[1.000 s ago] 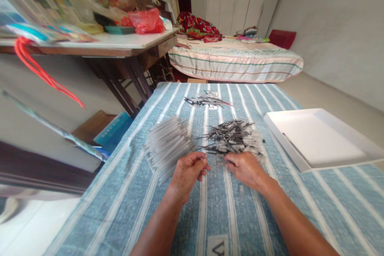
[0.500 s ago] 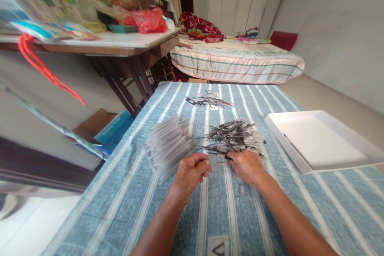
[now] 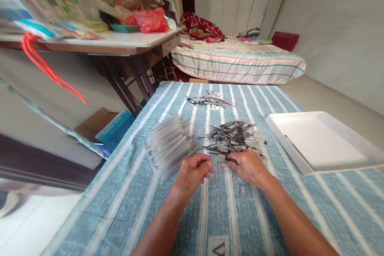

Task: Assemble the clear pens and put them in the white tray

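My left hand point(image 3: 194, 172) is pinched closed just right of a stack of pale translucent tubes point(image 3: 171, 144); whatever lies between its fingertips is too small to make out. The fingers of my right hand point(image 3: 244, 165) close on a thin black piece at the near edge of a loose pile of black and clear parts point(image 3: 234, 134). A small clear piece point(image 3: 242, 191) lies on the cloth below my right hand. Farther back sits a smaller heap of dark and clear parts point(image 3: 210, 99).
The table has a blue and white striped cloth point(image 3: 120, 192). A white open box point(image 3: 330, 140) with a thin dark stick inside stands at the right. A cluttered side table point(image 3: 150, 40) is at the left, and a bed point(image 3: 240, 60) stands behind.
The view has shifted slightly. My right fingers have moved a little at the pile's near edge, and more of the black piece shows. My left hand keeps its pinch.
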Tool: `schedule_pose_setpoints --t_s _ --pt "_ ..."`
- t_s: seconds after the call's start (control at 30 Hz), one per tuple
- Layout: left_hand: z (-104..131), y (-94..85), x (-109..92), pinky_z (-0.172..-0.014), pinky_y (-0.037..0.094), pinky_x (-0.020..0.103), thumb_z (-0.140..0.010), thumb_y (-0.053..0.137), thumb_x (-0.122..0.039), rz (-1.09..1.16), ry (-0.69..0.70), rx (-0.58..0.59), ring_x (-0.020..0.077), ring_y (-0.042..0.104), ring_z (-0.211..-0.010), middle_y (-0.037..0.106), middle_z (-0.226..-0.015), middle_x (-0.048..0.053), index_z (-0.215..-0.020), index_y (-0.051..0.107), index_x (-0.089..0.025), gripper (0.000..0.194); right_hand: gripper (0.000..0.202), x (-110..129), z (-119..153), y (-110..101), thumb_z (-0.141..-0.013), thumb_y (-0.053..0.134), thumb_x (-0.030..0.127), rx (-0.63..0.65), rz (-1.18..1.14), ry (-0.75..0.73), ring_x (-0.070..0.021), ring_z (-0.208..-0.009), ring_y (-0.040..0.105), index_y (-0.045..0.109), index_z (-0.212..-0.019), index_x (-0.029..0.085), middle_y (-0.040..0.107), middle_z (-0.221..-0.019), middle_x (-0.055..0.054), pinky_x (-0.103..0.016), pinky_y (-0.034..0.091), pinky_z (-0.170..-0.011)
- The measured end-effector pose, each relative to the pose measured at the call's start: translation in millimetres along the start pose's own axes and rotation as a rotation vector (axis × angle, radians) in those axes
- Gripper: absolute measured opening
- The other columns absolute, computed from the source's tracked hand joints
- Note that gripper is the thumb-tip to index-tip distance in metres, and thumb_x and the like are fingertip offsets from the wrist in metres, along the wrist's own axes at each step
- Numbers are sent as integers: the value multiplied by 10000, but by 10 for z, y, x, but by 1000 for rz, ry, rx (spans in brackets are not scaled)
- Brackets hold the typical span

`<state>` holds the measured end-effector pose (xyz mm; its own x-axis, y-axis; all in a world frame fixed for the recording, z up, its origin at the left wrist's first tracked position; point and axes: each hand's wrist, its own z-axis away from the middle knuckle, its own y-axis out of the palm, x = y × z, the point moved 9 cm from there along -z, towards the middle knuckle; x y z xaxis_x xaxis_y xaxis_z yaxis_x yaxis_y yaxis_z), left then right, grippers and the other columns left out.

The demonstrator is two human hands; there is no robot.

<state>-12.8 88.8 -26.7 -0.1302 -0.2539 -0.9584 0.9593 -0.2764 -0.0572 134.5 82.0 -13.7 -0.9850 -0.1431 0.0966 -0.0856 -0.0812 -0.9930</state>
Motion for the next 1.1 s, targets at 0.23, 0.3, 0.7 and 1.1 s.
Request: schedule_pose_setpoints --t_s 0.23,0.3,0.7,1.1 --pt "8 15 -4 -424 334 190 -714 563 -266 -31 -12 7 83 462 -486 597 -586 -2 -783 594 -132 154 279 -47 -64 -17 -872 379 267 -73 88 64 -209 -719 659 650 -812 234 701 -732 -54 -250 345 -550" --pt "5 17 5 -421 333 189 -716 561 -266 -35 -15 11 83 460 -484 596 -583 -3 -789 593 -131 158 272 -38 -79 -32 -870 374 258 -86 101 81 -218 -716 660 641 -827 231 701 -737 -59 -256 358 -555" --pt "-30 23 76 -413 329 180 -725 553 -277 -58 -5 27 82 469 -490 598 -590 -16 -782 592 -150 144 290 -210 -127 -47 -857 389 291 -45 109 276 -262 -732 662 654 -833 174 695 -763 -126 -278 405 -560" --pt "-22 -39 31 -443 342 189 -705 577 -265 -22 6 3 84 461 -505 595 -587 -16 -828 607 -144 175 263 -266 131 -281 -878 402 317 -219 -8 6 -177 -644 646 654 -933 267 709 -743 -9 -232 349 -548"
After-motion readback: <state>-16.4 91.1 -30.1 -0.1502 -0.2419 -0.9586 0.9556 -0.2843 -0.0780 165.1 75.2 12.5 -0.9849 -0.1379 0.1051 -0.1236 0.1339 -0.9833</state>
